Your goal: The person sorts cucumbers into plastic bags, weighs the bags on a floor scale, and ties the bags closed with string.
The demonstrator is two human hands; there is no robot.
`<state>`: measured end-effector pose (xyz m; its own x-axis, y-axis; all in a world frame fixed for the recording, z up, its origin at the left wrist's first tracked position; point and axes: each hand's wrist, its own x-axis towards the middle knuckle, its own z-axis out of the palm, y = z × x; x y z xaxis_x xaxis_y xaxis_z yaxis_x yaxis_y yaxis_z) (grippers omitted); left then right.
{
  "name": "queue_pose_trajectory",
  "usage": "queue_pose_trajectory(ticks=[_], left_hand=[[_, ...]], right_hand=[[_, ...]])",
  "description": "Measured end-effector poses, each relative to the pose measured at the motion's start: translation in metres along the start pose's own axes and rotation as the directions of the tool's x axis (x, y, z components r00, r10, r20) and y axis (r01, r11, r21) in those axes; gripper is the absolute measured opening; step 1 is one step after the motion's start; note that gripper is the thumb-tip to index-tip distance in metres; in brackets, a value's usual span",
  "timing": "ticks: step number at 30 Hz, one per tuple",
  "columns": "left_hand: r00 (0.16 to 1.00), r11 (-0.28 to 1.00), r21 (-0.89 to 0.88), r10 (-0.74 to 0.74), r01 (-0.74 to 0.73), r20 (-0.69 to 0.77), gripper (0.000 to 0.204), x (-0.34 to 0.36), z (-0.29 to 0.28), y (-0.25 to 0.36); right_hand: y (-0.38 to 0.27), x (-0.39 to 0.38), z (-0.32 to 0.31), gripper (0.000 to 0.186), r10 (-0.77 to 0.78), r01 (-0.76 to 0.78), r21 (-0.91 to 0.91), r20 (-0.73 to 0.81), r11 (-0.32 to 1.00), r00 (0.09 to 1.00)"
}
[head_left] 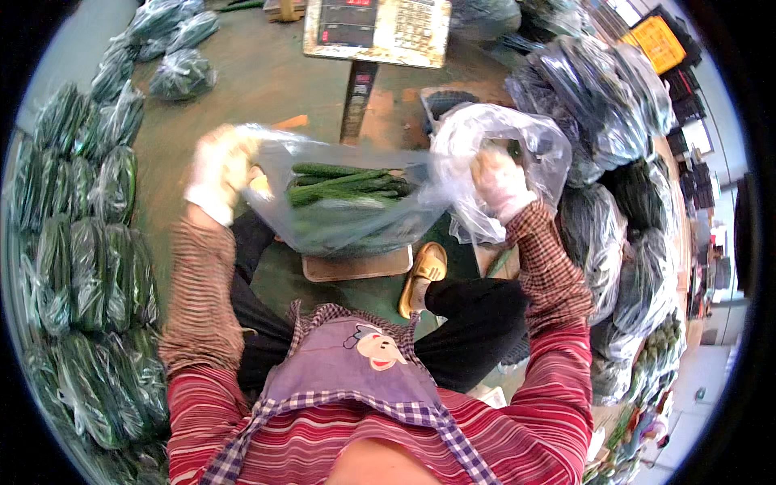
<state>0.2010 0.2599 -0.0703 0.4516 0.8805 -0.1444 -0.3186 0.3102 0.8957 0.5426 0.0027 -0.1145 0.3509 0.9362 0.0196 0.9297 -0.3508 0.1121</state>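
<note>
A clear plastic bag (364,234) with several long green cucumbers (343,187) in it lies over the tray-like platform (360,268) of a scale in front of me. My left hand (222,171), in a white glove, is closed on the bag's left end and pulls it taut. At the other end my right hand (499,184), gloved too and blurred by motion, is closed on bunched plastic. More clear plastic (550,141) billows round that hand; whether it belongs to the same bag I cannot tell.
The scale's post (356,101) carries a display (376,32) beyond the platform. Bagged cucumbers (89,275) line the left wall, and larger filled bags (594,97) are piled on the right. A dark crate (449,101) stands behind the right hand. My yellow slipper (423,275) is beside the platform.
</note>
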Motion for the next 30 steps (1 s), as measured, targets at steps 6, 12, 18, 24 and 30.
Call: queue_pose_trajectory(ticks=[6, 12, 18, 24, 30], left_hand=[[0.988, 0.902, 0.405, 0.147, -0.149, 0.037, 0.012, -0.006, 0.02, 0.016], [0.998, 0.893, 0.449, 0.047, -0.028, -0.031, 0.007, -0.001, -0.02, -0.003], [0.832, 0.454, 0.705, 0.396, -0.545, 0.388, 0.045, -0.011, 0.145, -0.04], [0.893, 0.009, 0.894, 0.066, -0.448, 0.446, 0.105, 0.086, 0.274, -0.196], [0.748, 0.269, 0.939, -0.573, -0.214, 0.335, 0.066, 0.158, 0.249, -0.317]], right_hand=[[-0.026, -0.018, -0.039, 0.032, 0.155, -0.062, 0.548, -0.125, 0.834, 0.98], [0.091, -0.097, -0.048, 0.024, 0.669, 0.011, 0.999, 0.023, -0.047, 0.743], [0.195, -0.187, 0.14, 0.04, 0.893, -0.751, 0.658, 0.301, 0.06, 0.335], [0.163, -0.13, 0.185, 0.115, 0.949, -0.84, 0.542, 0.249, 0.029, 0.193], [0.147, -0.077, 0.108, 0.043, 0.778, 0.11, 0.925, 0.235, -0.362, 0.582]])
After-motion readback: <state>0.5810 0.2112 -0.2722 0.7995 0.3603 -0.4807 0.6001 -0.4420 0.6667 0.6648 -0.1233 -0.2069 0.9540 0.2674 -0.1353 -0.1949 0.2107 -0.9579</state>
